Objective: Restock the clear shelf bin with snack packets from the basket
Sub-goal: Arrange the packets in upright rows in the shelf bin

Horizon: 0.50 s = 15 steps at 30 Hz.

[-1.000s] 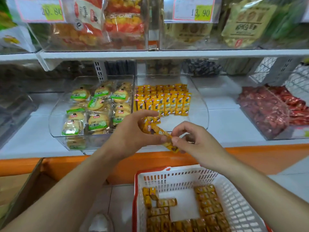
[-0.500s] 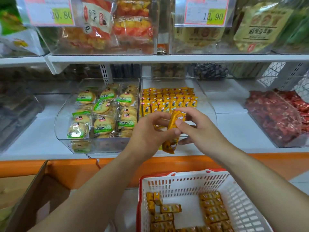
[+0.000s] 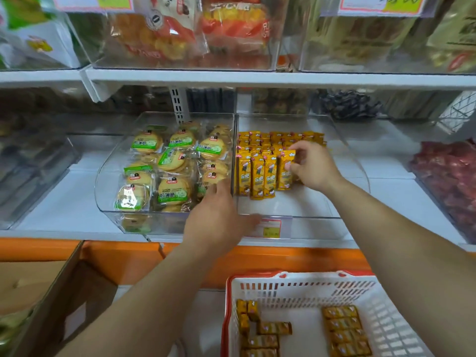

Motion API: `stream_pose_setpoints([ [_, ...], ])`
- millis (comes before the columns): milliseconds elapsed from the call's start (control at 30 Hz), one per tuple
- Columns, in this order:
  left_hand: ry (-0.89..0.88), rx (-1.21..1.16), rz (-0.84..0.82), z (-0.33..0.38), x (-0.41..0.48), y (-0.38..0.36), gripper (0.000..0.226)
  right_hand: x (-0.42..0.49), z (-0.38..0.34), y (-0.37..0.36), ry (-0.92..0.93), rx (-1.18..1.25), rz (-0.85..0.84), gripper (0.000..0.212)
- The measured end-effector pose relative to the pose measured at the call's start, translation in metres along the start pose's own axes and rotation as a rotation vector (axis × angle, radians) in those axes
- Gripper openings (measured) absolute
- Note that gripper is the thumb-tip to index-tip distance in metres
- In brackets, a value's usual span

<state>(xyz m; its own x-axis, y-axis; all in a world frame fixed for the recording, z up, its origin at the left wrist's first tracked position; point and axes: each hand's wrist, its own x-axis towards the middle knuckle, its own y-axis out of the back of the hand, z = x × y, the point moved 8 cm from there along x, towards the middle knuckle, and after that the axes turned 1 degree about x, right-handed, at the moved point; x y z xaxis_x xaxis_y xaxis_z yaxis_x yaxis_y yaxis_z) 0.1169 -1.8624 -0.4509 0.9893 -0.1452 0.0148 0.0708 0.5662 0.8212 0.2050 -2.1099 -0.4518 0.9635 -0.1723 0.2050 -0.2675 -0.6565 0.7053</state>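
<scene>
Inside the clear shelf bin, head view: right hand pinches a yellow snack packet, standing it upright at the front row's right end, likely to keep labels facing out. Left hand is flat and empty at the bin's front-left corner, probably steadying. Spare packets lie in the basket below both hands.

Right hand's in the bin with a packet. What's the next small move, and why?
Probably stand the yellow packet at the right end of the front row and release it. The right hand pinches it there, upright, with bare floor of the clear bin to its right; the left hand rests on the bin's front edge.
</scene>
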Motion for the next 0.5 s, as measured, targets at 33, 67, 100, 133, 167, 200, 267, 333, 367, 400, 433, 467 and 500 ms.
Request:
stream_pose_setpoints([
  [33, 0.003, 0.009, -0.002, -0.001, 0.0, -0.001, 0.08, 0.003, 0.004, -0.007, -0.015, 0.004, -0.004, 0.042],
  [67, 0.0, 0.005, 0.005, -0.002, 0.0, 0.0, 0.078, 0.005, 0.007, -0.012, -0.028, 0.009, -0.003, 0.041],
  [100, -0.007, -0.002, 0.013, -0.003, 0.0, 0.001, 0.076, 0.007, 0.01, -0.015, -0.035, 0.007, 0.007, 0.041],
  [133, -0.014, -0.003, 0.019, -0.004, 0.0, 0.001, 0.075, 0.008, 0.012, -0.018, -0.041, -0.006, 0.019, 0.04],
  [167, -0.019, 0.002, 0.023, -0.004, 0.0, 0.001, 0.076, 0.009, 0.013, -0.019, -0.047, -0.026, 0.026, 0.04],
  [200, -0.022, 0.009, 0.028, -0.004, 0.0, 0.001, 0.076, 0.009, 0.014, -0.021, -0.053, -0.046, 0.025, 0.04],
  [267, -0.022, 0.017, 0.037, -0.004, 0.001, 0.001, 0.079, 0.008, 0.015, -0.022, -0.068, -0.085, 0.009, 0.041],
  [333, -0.024, 0.018, 0.034, -0.004, 0.001, 0.002, 0.082, 0.004, 0.014, -0.021, -0.08, -0.123, -0.007, 0.046],
  [367, -0.026, 0.021, 0.027, -0.003, 0.001, 0.002, 0.083, 0.002, 0.013, -0.018, -0.083, -0.135, -0.008, 0.05],
  [400, -0.027, 0.024, 0.017, -0.003, 0.001, 0.002, 0.084, -0.002, 0.01, -0.015, -0.085, -0.145, -0.009, 0.054],
  [433, -0.025, 0.021, 0.008, -0.003, 0.001, 0.002, 0.084, -0.006, 0.007, -0.01, -0.086, -0.155, -0.008, 0.057],
  [467, -0.016, 0.01, 0.005, -0.003, 0.001, 0.005, 0.083, -0.012, 0.003, -0.003, -0.083, -0.162, -0.004, 0.059],
  [500, 0.0, -0.014, 0.013, -0.003, 0.0, 0.011, 0.083, -0.019, -0.003, 0.004, -0.077, -0.158, 0.0, 0.058],
])
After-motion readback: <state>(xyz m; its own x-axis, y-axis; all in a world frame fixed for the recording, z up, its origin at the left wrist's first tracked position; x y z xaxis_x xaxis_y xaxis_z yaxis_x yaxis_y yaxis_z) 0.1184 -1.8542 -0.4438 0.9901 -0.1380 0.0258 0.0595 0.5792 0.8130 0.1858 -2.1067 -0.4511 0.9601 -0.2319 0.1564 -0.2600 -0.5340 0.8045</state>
